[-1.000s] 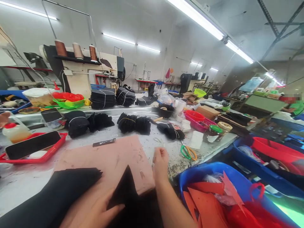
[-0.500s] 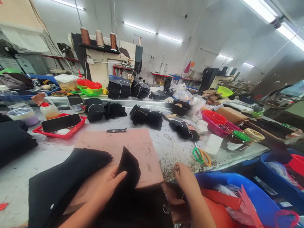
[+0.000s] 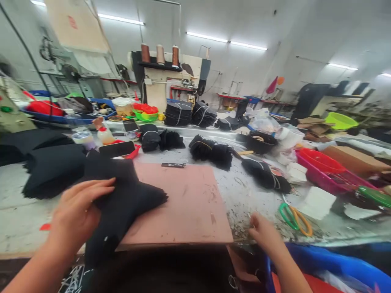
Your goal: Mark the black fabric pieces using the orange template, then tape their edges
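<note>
My left hand (image 3: 77, 207) is at the left, its thumb and fingers closed on the edge of a black fabric piece (image 3: 111, 169). That piece lies over or just above a pile of black fabric pieces (image 3: 137, 203), which rests partly on the pink board (image 3: 189, 203) and hangs past its front edge. My right hand (image 3: 261, 228) is by the board's right front corner with the fingers curled together. Something tiny and pale shows at its fingertips, too small to name. Dark crumbs and scraps litter the table beside it.
Green-and-orange-handled scissors (image 3: 295, 219) lie to the right. A blue tub (image 3: 336, 260) stands below the table edge. Tied black bundles (image 3: 210, 150) line the back, near a red tray (image 3: 134, 152) with a phone. More black pieces (image 3: 55, 167) are stacked at the left.
My left hand has carried the black fabric piece leftward from over the pink board to the pile. The view has turned left; my right hand stays by the board's corner, fingers still closed.
</note>
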`<action>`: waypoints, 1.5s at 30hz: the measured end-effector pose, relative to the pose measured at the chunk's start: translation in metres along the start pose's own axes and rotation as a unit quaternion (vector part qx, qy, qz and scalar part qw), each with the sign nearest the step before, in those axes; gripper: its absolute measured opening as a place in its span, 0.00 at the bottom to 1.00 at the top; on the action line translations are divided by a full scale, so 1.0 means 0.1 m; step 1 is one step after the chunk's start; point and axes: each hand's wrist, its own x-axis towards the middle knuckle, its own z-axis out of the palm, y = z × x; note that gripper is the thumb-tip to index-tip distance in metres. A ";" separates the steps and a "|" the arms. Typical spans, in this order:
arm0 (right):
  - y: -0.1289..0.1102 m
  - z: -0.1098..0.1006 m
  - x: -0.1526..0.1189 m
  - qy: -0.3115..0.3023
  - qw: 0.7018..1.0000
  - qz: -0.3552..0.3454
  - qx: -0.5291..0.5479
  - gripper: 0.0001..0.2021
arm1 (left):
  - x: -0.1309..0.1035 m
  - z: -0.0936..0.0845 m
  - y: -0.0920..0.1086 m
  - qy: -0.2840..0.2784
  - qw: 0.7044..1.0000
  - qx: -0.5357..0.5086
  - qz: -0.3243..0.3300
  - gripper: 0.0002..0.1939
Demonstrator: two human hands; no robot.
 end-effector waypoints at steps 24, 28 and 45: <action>-2.64 0.49 -0.81 -0.016 0.733 -0.598 0.325 0.12 | 0.16 0.29 0.00 -0.301 0.937 0.072 -0.159 0.13; -2.87 0.58 -0.83 -0.077 0.764 -0.590 0.250 0.07 | 0.19 0.17 -0.24 -0.342 0.923 -0.003 -0.175 0.15; -2.35 0.40 -0.88 -0.176 0.790 -0.535 0.241 0.17 | 0.12 0.23 -0.20 -0.216 0.963 0.016 -0.163 0.14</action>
